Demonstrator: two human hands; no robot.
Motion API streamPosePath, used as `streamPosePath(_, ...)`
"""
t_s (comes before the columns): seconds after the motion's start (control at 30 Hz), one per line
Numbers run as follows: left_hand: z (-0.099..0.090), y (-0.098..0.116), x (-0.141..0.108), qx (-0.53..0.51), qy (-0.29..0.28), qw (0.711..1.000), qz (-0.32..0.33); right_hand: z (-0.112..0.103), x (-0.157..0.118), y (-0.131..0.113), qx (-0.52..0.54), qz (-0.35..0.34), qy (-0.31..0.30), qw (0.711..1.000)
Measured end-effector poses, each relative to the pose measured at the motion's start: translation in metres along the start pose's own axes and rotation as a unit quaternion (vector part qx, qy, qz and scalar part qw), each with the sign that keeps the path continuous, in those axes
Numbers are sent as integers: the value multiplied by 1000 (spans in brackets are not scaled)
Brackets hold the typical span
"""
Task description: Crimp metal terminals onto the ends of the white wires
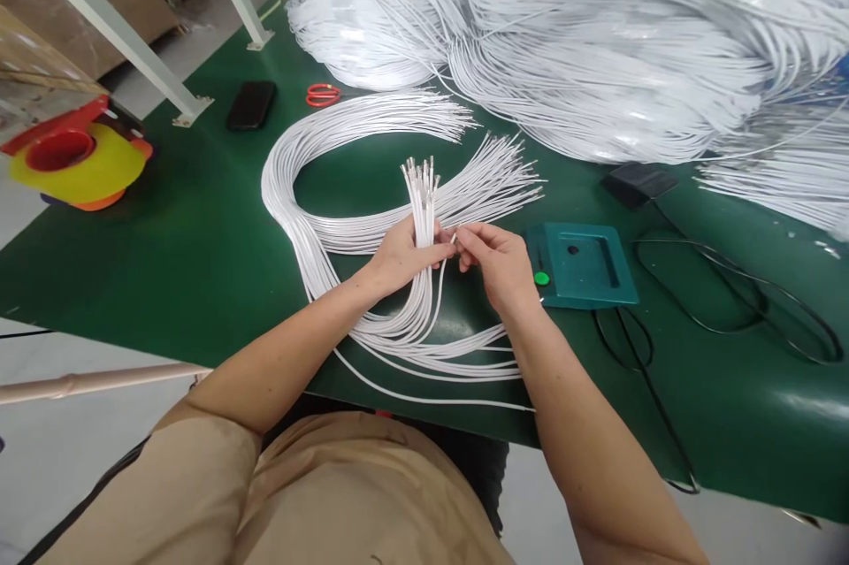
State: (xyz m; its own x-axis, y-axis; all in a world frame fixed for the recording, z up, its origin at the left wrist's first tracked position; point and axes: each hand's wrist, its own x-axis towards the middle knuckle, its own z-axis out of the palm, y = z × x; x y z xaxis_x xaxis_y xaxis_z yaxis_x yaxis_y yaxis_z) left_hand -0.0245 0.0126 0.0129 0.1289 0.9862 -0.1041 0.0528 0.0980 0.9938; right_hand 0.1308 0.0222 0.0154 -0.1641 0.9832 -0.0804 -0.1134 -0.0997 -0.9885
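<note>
My left hand (pixel 404 257) is wrapped round an upright bunch of white cables (pixel 423 211), whose metal-tipped ends stick up above the fingers. Close beside it, my right hand (pixel 494 257) pinches the end of a single white cable (pixel 440 286). That cable curves down to the loose strands near the table's front edge. Behind my hands a thick looped bundle of white cables (pixel 285 167) lies on the green table, its two groups of ends fanning out to the right.
A teal device (pixel 584 266) with a green button sits right of my hands, near black cords (pixel 743 282). Large white cable piles (pixel 597 43) fill the back. Red-handled scissors (pixel 323 95), a black phone-like object (pixel 251 105) and tape rolls (pixel 80 160) are left, by metal posts (pixel 119 30).
</note>
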Motion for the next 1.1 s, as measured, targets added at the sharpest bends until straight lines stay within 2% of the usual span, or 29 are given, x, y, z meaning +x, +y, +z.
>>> streamPosePath(0.17,1,-2,-1,-39,9,999,-9,3,0,-2,133,93,-18,987)
streamPosePath(0.27,1,-5,-1,-60,-2,998,-4,3,0,-4,150,114,-17,982)
streamPosePath(0.4,-1,-6,-1,-57,-31,998,4,-1,2,-6,144,127,-43,980)
streamPosePath(0.57,0,-5,-2,-51,-99,994,16,-4,3,-3,111,136,-61,983)
streamPosePath(0.93,-5,-8,-2,-88,-72,993,23,-9,2,-6,191,171,-109,961)
streamPosePath(1.1,-4,-8,-2,-113,-64,991,22,-7,-2,-11,138,132,-73,979)
